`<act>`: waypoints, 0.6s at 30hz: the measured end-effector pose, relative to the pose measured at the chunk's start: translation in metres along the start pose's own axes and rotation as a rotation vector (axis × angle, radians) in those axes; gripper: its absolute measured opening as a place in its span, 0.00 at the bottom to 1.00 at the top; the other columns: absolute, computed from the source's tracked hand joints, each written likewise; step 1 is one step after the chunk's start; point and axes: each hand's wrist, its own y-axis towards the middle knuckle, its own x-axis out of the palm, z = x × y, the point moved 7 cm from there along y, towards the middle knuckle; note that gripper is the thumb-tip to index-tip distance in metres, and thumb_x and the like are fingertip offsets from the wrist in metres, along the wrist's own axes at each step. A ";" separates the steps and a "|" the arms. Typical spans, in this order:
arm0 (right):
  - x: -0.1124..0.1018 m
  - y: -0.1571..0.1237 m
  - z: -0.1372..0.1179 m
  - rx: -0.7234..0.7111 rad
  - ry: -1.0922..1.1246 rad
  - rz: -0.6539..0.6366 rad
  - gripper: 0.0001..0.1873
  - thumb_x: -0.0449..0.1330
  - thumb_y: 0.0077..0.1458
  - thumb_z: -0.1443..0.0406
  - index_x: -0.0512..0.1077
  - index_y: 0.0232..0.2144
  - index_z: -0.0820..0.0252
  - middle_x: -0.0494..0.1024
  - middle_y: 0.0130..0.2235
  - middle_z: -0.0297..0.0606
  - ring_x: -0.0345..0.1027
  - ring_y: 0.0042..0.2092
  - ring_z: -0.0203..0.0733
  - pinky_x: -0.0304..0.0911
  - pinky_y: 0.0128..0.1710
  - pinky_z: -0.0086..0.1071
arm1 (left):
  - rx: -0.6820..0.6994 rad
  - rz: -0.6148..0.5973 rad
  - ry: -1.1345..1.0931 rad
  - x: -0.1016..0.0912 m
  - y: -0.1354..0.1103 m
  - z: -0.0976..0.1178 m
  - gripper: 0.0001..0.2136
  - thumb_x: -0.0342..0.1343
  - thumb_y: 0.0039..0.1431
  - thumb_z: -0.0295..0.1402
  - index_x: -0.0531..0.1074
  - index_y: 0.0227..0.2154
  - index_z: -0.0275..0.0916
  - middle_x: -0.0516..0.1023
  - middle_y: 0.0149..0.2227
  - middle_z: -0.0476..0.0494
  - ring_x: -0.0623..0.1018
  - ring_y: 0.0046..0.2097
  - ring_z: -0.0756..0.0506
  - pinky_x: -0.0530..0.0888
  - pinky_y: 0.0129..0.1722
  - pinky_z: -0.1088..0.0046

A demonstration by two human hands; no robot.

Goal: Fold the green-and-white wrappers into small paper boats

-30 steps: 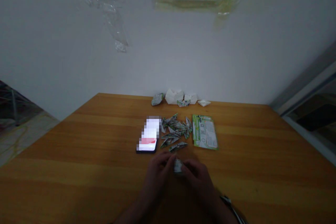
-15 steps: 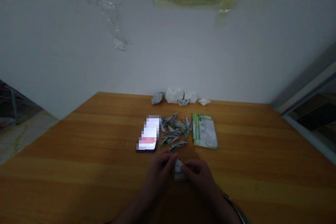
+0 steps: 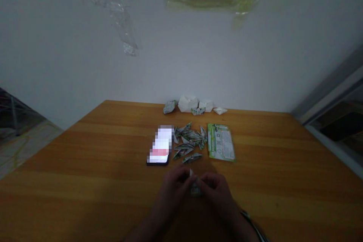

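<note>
Near the front of the wooden table, a small piece of printed paper [image 3: 195, 190] is pinched between both my hands. My left hand [image 3: 176, 183] is closed on its left side, thumb against the paper. From the right, my right hand [image 3: 214, 187] grips it with thumb and forefinger, close to the left fingertips. Fingers cover much of the paper, and its folds are too dark to make out. Just beyond the hands lies a loose pile of folded paper pieces [image 3: 192, 136], printed in green and grey, with one folded piece [image 3: 192, 157] nearest to me.
A lit phone [image 3: 161, 145] lies left of the pile; a green-and-white printed sheet stack [image 3: 221, 141] lies right. Along the wall stand a crumpled printed paper [image 3: 169, 107], white folded papers [image 3: 188, 104] and a small white paper boat [image 3: 220, 110]. The wooden table [image 3: 85, 151] meets the wall behind.
The fingertips have drawn closer together over the paper. A pale edge of it now sticks up by my left thumb, and less of its face shows.
</note>
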 end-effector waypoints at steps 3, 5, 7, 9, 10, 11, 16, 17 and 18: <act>0.000 -0.001 -0.002 -0.035 -0.080 0.010 0.18 0.64 0.50 0.55 0.76 0.20 0.64 0.74 0.20 0.33 0.65 0.23 0.34 0.59 0.23 0.24 | -0.011 0.025 0.074 0.000 -0.003 -0.006 0.10 0.57 0.53 0.33 0.70 0.19 0.38 0.71 0.21 0.49 0.70 0.26 0.47 0.66 0.27 0.74; 0.002 -0.002 -0.003 -0.060 -0.122 -0.008 0.17 0.63 0.51 0.57 0.76 0.20 0.64 0.75 0.20 0.33 0.66 0.24 0.35 0.59 0.24 0.24 | -0.008 0.057 0.121 -0.002 -0.004 -0.008 0.10 0.56 0.53 0.32 0.68 0.18 0.38 0.70 0.20 0.50 0.70 0.25 0.47 0.65 0.26 0.74; 0.005 -0.002 -0.004 -0.081 -0.146 -0.043 0.15 0.61 0.53 0.58 0.76 0.22 0.63 0.75 0.22 0.34 0.67 0.25 0.36 0.60 0.26 0.25 | -0.008 0.102 0.152 -0.004 -0.005 -0.010 0.09 0.56 0.52 0.30 0.68 0.18 0.38 0.70 0.20 0.50 0.70 0.25 0.46 0.64 0.26 0.74; 0.005 -0.002 -0.003 -0.092 -0.160 -0.052 0.14 0.59 0.55 0.60 0.77 0.25 0.63 0.77 0.25 0.35 0.68 0.28 0.38 0.61 0.28 0.26 | -0.020 0.117 0.146 -0.004 -0.004 -0.011 0.08 0.56 0.52 0.30 0.69 0.19 0.38 0.71 0.21 0.49 0.71 0.26 0.46 0.66 0.27 0.73; 0.004 -0.002 -0.003 -0.095 -0.162 -0.043 0.13 0.59 0.56 0.60 0.77 0.26 0.63 0.78 0.26 0.36 0.69 0.29 0.39 0.62 0.30 0.27 | -0.024 0.093 0.122 -0.002 -0.003 -0.012 0.07 0.56 0.53 0.31 0.71 0.21 0.38 0.73 0.22 0.48 0.72 0.27 0.45 0.67 0.28 0.73; 0.003 -0.002 -0.004 -0.098 -0.163 -0.031 0.12 0.58 0.56 0.61 0.77 0.28 0.63 0.78 0.27 0.36 0.70 0.30 0.40 0.63 0.30 0.28 | -0.026 0.055 0.089 0.001 -0.002 -0.013 0.06 0.56 0.53 0.31 0.72 0.23 0.38 0.75 0.24 0.47 0.73 0.29 0.45 0.68 0.29 0.72; 0.005 -0.007 -0.008 -0.109 -0.143 -0.031 0.10 0.57 0.57 0.61 0.76 0.31 0.61 0.80 0.31 0.38 0.73 0.34 0.42 0.66 0.35 0.30 | -0.059 0.050 0.001 0.001 -0.001 -0.018 0.05 0.59 0.50 0.31 0.72 0.22 0.38 0.74 0.24 0.47 0.73 0.29 0.45 0.68 0.30 0.73; 0.007 -0.008 -0.008 -0.102 -0.107 -0.044 0.09 0.57 0.58 0.61 0.75 0.33 0.60 0.80 0.31 0.38 0.74 0.35 0.43 0.67 0.35 0.30 | -0.081 0.074 -0.013 -0.001 -0.001 -0.020 0.06 0.59 0.50 0.32 0.72 0.21 0.37 0.73 0.23 0.48 0.72 0.28 0.45 0.68 0.29 0.73; 0.009 -0.009 -0.007 -0.086 -0.056 -0.057 0.08 0.57 0.58 0.61 0.73 0.36 0.59 0.79 0.30 0.37 0.74 0.33 0.42 0.67 0.33 0.30 | -0.109 0.084 -0.041 -0.003 -0.001 -0.022 0.08 0.58 0.51 0.34 0.72 0.21 0.37 0.73 0.22 0.48 0.72 0.28 0.45 0.68 0.28 0.73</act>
